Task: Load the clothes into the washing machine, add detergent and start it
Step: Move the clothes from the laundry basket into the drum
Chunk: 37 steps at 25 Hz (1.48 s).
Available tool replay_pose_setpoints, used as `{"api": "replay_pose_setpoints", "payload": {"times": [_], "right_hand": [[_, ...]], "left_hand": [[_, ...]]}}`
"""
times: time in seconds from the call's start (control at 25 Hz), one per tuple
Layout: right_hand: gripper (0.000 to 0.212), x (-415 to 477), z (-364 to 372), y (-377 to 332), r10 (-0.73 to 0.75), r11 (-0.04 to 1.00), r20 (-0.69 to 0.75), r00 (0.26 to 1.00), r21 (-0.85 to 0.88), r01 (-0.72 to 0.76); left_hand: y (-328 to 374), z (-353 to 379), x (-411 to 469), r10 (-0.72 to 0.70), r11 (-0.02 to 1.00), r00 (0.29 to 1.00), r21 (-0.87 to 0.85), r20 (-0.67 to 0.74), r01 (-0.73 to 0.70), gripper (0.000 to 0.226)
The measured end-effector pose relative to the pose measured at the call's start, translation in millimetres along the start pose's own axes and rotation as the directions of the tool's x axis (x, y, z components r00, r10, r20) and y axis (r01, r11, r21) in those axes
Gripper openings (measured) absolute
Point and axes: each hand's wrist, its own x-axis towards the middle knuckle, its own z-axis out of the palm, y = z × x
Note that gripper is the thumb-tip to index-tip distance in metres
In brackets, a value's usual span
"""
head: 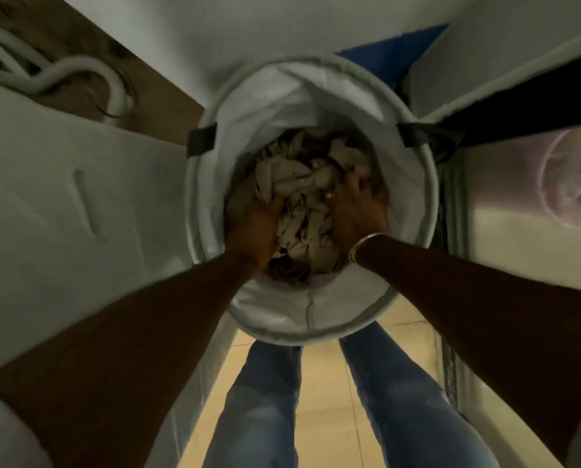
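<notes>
Head view, far left: hose (79, 74) on white appliance top (56, 204).
Left hand (253, 231): fingers buried under clothes (302, 194); grip hidden.
Hamper (319, 336): clothes at its bottom.
Right hand (355, 214): fingers curled into clothes.
Far right: round glass door (576, 184).

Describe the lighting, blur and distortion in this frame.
Head view: dim overall, brightest on the tan floor tiles; wide-angle distortion stretches the forearms; motion blur softens the pale crumpled clothes inside the round white fabric hamper; pinkish circular glare on the right panel.

The hamper (265, 106) was white with black handles (202, 140); the clothes (302, 184) in it were cream and brown; jeans (262, 410) at 6 o'clock were blue.
</notes>
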Motion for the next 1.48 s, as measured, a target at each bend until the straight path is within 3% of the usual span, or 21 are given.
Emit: {"api": "replay_pose_setpoints", "payload": {"times": [0.08, 0.24, 0.4, 0.56, 0.68, 0.8, 0.92, 1.0, 1.12, 1.24, 1.48], "right_hand": [[0.039, -30.0, -24.4, -2.9, -0.049, 0.999, 0.006, 0.999, 0.012, 0.048], [0.045, -73.5, -85.4, -5.7, -0.06, 0.997, 0.02, 0.998, 0.046, 0.06], [0.047, -117.4, -152.6, -6.5, -0.088, 0.992, -0.062, 0.994, 0.085, 0.093], [0.049, -152.8, -198.1, -5.9, -0.076, 0.989, -0.118, 0.99, 0.12, 0.09], [0.04, -179.7, -225.4, -7.3, -0.057, 0.983, -0.249, 0.967, 0.153, 0.097], [0.037, -206.5, -251.7, -10.4, -0.047, 0.983, -0.329, 0.943, 0.153, 0.102], [0.035, -232.4, -270.2, -17.0, -0.052, 0.982, -0.398, 0.916, 0.148, 0.12], [0.031, -252.4, -277.1, -21.2, -0.051, 0.982, -0.45, 0.891, 0.141, 0.128], [0.03, -302.9, -287.6, -26.3, -0.055, 0.977, -0.522, 0.851, 0.148, 0.154], [0.032, -369.8, -306.7, -26.1, -0.036, 0.977, -0.617, 0.786, 0.145, 0.158], [0.054, -511.5, -380.4, -61.5, -0.033, 0.975, -0.757, 0.652, 0.118, 0.187]], "left_hand": [[17.0, -32.0, -36.4, 0.024, 1.0, 1.0, -0.003, 0.017, -0.024, 0.05], [29.0, -89.9, -81.9, 0.086, 0.996, 0.995, -0.013, -0.047, -0.086, 0.06], [53.2, -155.6, -124.4, 0.145, 0.989, 0.988, -0.014, -0.059, -0.146, 0.067], [70.2, -196.0, -158.1, 0.163, 0.987, 0.974, 0.029, -0.157, -0.16, 0.059], [77.7, -221.9, -174.9, 0.226, 0.971, 0.93, 0.144, -0.291, -0.192, 0.054], [86.1, -248.0, -194.0, 0.364, 0.93, 0.851, 0.191, -0.379, -0.313, 0.047], [95.7, -269.5, -222.8, 0.307, 0.947, 0.873, 0.033, -0.379, -0.318, 0.041], [99.7, -278.3, -246.5, 0.293, 0.952, 0.875, 0.031, -0.386, -0.305, 0.036], [108.7, -292.5, -299.9, 0.353, 0.934, 0.815, 0.117, -0.459, -0.339, 0.032], [128.5, -312.2, -364.3, 0.371, 0.927, 0.773, 0.249, -0.515, -0.28, 0.038], [140.3, -376.0, -525.5, 0.451, 0.889, 0.608, 0.27, -0.653, -0.369, 0.037]]}}
